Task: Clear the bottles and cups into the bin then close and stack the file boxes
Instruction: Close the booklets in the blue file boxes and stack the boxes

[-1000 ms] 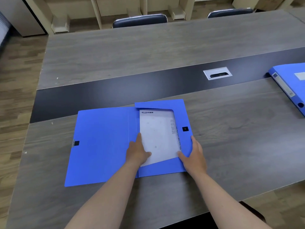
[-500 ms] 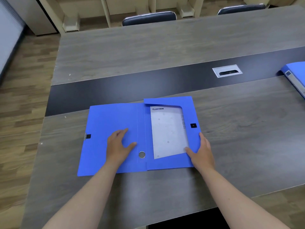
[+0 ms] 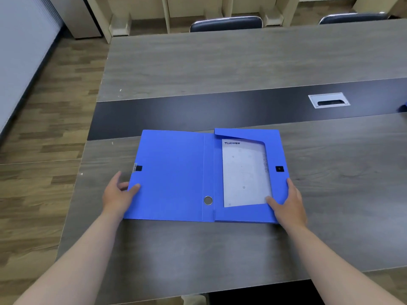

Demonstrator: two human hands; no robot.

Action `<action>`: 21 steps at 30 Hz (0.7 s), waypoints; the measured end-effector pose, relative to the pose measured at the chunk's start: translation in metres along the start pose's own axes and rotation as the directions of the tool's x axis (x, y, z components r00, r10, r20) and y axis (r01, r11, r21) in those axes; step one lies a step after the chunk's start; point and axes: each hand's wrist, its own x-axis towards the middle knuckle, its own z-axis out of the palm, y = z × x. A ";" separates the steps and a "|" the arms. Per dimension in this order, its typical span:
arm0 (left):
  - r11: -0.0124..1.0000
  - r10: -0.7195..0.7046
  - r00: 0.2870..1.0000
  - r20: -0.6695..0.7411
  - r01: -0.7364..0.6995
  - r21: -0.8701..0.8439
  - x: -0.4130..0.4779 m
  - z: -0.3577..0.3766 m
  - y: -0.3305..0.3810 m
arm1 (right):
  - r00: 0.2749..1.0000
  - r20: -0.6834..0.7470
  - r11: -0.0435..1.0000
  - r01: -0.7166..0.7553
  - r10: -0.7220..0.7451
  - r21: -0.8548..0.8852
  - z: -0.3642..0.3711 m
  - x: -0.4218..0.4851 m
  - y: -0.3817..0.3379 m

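Both bare forearms reach forward from the bottom corners and converge a little. The left hand [image 3: 119,194] sits palm inward, its thumb laid on top of the left edge of the open file box [image 3: 176,172] and its fingers curled at that edge. The right hand [image 3: 288,203] rests palm down on the box's near right corner, thumb spread inward, fingers pointing forward along the right edge.
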 end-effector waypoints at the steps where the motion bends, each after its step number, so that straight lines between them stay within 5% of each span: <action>1: 0.998 -0.010 1.000 0.011 0.011 -0.055 -0.001 -0.006 0.006 | 1.000 0.002 1.000 -0.001 0.001 0.000 0.000 0.000 0.000; 6: 0.990 0.046 0.974 0.224 -0.015 -0.138 -0.018 -0.037 0.045 | 1.000 0.016 1.000 0.002 -0.002 0.015 -0.001 -0.001 -0.003; 11: 0.958 0.112 0.875 0.470 0.030 -0.284 -0.056 -0.039 0.098 | 0.999 0.050 0.999 0.005 -0.008 0.052 -0.006 -0.003 -0.005; 21: 0.964 0.206 0.645 0.736 -0.261 -0.041 -0.164 0.070 0.207 | 0.989 0.139 0.983 0.035 -0.060 0.180 -0.019 -0.002 0.001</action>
